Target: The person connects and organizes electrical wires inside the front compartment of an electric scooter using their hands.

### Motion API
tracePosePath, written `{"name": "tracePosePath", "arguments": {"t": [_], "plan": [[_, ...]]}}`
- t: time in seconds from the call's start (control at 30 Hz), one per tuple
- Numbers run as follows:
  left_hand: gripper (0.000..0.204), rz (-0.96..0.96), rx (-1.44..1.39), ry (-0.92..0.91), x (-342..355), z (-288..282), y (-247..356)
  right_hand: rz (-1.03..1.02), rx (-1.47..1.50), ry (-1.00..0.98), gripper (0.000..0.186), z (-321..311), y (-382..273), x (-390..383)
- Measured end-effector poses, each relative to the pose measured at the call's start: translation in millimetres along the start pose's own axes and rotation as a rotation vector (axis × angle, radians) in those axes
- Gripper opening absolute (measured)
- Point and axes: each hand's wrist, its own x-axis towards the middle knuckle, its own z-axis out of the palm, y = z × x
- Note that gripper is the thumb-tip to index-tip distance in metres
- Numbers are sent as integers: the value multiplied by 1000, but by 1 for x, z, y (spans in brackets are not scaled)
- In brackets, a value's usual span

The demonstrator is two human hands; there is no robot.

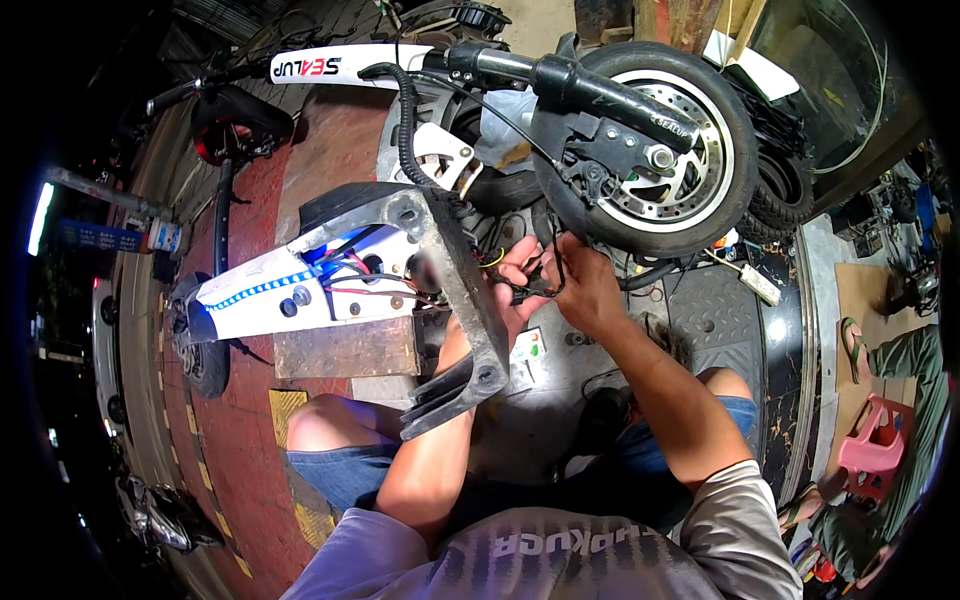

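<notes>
A white and black electric scooter lies tipped over, its white stem (350, 64) across the top and its front wheel (730, 150) with a brake disc at upper right. The open deck (250, 290), showing coloured wires and a blue strip, sits left of my hands, inside a dirty black frame piece (468, 330). My left hand (515, 280) is closed on a bundle of black wires (535, 288) beside that piece, which partly hides my left wrist. My right hand (590, 285) is closed on the same bundle just below the wheel; its fingertips are partly hidden.
A worn wooden block (345, 355) lies under the deck. A white power strip (760, 285) is right of the wheel. Another person's legs (900, 360) and a pink stool (875, 445) are at the right. A parked car (105, 350) and motorbike (160, 510) stand at the left.
</notes>
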Motion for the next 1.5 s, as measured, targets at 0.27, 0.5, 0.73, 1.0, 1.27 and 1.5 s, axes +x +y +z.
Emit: {"name": "tracePosePath", "arguments": {"t": [0.27,0.5,0.73,1.0,1.27,1.5], "plan": [[18,58,110,153,-7,21,-3,119,440,-32,14,-12,-23,-26],[27,64,53,172,-8,10,-12,-60,446,119,10,-53,-66,-23],[22,76,122,281,-3,0,-19,-192,517,-9,8,-67,-91,-35],[22,94,73,253,-4,8,-19,-25,785,-18,14,-77,-71,-12],[23,39,-185,266,-6,9,-19,148,1169,-166,16,-76,-68,-8],[34,105,-40,148,-1,9,-15,103,1044,-155,15,-66,-62,-10]]}}
